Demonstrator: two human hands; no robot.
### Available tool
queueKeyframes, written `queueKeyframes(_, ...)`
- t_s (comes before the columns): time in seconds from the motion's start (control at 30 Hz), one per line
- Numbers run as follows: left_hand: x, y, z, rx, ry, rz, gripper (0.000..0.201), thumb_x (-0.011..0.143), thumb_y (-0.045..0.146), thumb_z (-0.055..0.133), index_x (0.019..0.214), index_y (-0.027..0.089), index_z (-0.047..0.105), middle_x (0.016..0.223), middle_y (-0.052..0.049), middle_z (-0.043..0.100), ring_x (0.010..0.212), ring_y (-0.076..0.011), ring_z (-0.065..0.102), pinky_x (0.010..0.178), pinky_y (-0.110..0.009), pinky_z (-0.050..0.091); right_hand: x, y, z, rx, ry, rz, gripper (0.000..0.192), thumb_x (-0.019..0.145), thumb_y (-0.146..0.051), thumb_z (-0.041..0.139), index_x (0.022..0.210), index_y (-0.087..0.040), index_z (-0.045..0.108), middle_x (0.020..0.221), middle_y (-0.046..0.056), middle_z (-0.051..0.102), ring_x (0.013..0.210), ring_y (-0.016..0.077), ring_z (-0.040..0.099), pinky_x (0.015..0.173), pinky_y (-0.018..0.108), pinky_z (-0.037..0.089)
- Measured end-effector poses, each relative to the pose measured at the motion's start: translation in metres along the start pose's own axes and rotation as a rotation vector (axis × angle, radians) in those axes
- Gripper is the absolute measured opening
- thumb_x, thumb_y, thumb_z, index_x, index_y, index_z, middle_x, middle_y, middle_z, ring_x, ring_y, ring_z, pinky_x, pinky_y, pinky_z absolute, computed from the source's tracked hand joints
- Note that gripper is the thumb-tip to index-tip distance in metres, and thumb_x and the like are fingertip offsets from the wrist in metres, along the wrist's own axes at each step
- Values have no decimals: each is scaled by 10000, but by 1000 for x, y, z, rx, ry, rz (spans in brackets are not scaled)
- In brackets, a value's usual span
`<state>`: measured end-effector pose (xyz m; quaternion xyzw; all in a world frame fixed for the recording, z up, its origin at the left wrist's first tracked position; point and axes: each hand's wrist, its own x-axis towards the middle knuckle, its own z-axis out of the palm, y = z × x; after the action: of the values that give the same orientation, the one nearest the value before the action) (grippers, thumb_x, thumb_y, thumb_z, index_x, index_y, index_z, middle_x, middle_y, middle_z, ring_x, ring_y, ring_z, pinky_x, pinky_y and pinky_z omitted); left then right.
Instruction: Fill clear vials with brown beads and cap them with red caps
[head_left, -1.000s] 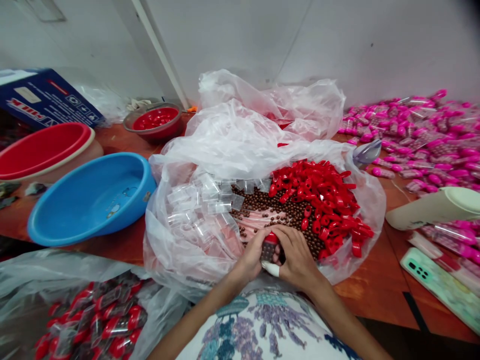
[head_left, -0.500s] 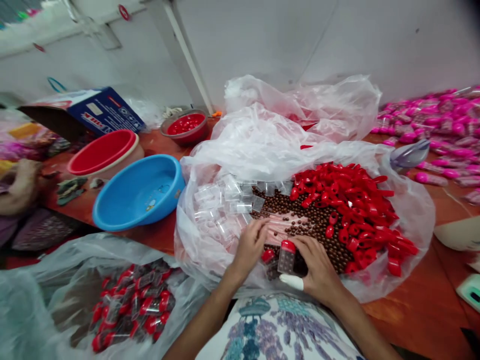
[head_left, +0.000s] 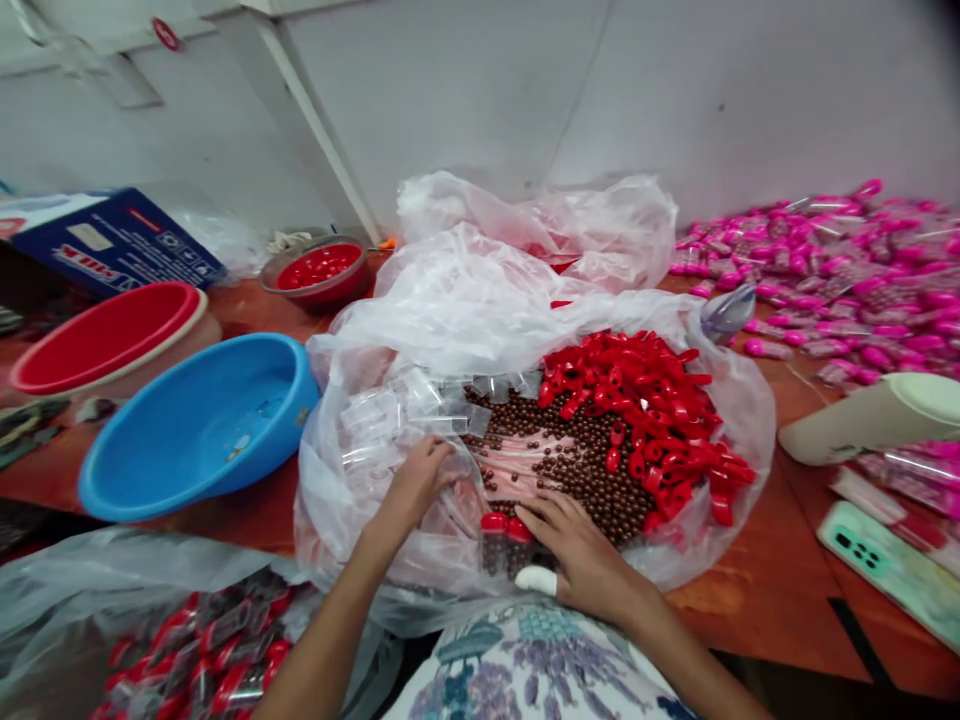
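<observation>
A big clear plastic bag [head_left: 465, 300] lies open on the table, holding brown beads [head_left: 577, 470], red caps [head_left: 645, 400] and empty clear tubes [head_left: 390, 410]. My left hand [head_left: 416, 485] rests on the clear tubes with its fingers bent over them; a grip cannot be made out. My right hand [head_left: 581, 555] lies flat on the beads, fingers apart, with a white cover on the thumb. Two filled, red-capped tubes [head_left: 501, 540] lie just left of that thumb, at the bag's near edge.
A blue basin [head_left: 187, 430], a red basin [head_left: 97, 340] and a small bowl of red caps [head_left: 319, 265] stand to the left. A bag of finished red-capped tubes [head_left: 195, 650] lies bottom left. Pink-capped tubes [head_left: 840, 270], a cream container [head_left: 862, 420] and a phone [head_left: 885, 570] are on the right.
My right hand let go of the filled tube and flattened onto the beads. My left hand moved left and away onto the clear tubes. The view swung back to the right.
</observation>
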<state>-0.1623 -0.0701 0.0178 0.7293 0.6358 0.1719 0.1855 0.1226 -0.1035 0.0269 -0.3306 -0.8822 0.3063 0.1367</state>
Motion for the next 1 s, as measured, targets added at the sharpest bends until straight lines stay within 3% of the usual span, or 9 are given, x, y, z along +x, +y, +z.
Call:
queueKeyframes(0.2,12,43,0,-238,-41,35,244,828,340,499,990,199,616,926,-43,606,858,-174,556,794,-291,423,-1,5,2,36,114,-15,418,841,-258,519,1256,-244,477,1263,58,515,1229,223,351,1039,431,306)
queueKeyframes(0.4,47,65,29,-287,-144,-82,298,782,231,520,1038,168,660,949,-67,637,871,-181,572,822,-283,411,-12,29,1,52,234,-1,547,767,-29,419,1266,-246,474,1261,61,511,1218,211,365,1011,448,351)
queueKeyframes(0.7,74,78,60,-353,-372,-102,250,713,258,573,898,170,716,795,-15,699,702,-157,599,664,-234,432,-42,56,-13,111,471,123,547,736,-38,380,1209,-265,535,1174,41,582,1149,208,463,979,449,396)
queueKeyframes(1.0,83,109,81,-446,-361,-100,221,662,254,638,856,196,725,850,-28,702,789,-192,597,752,-276,410,-48,63,-24,134,538,188,493,768,-81,382,1200,-262,534,1168,51,581,1136,229,470,970,475,381)
